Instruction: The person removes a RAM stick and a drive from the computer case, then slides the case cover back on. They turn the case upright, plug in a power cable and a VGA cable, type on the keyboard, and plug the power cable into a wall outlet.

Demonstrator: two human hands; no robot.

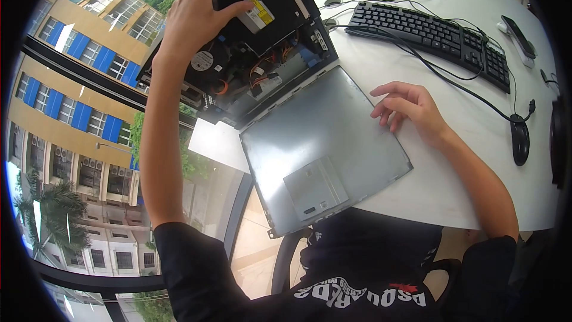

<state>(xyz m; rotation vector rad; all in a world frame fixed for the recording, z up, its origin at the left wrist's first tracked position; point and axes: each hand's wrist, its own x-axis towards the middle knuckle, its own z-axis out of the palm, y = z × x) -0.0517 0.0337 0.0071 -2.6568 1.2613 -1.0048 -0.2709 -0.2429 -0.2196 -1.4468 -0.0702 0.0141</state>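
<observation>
An opened desktop computer case [299,1] stands at the upper middle, its fan, cables and metal drive showing. My left hand [196,16] grips the case's upper left side, fingers over the far edge and thumb against the yellow-and-white label [257,14] on the drive. Below the opening lies the detached-looking metal side panel [316,125], its long upper edge right along the case and its lower corner past the table's edge. At the panel's right edge hovers my right hand [417,112], fingers loosely bent and apart, holding nothing.
A black keyboard [429,37] with looping cables lies on the white table [471,185], right of the case. Further right are a black mouse [519,143] and a phone [518,36] on a white stand. Windows flank the left; a chair armrest [287,262] is below.
</observation>
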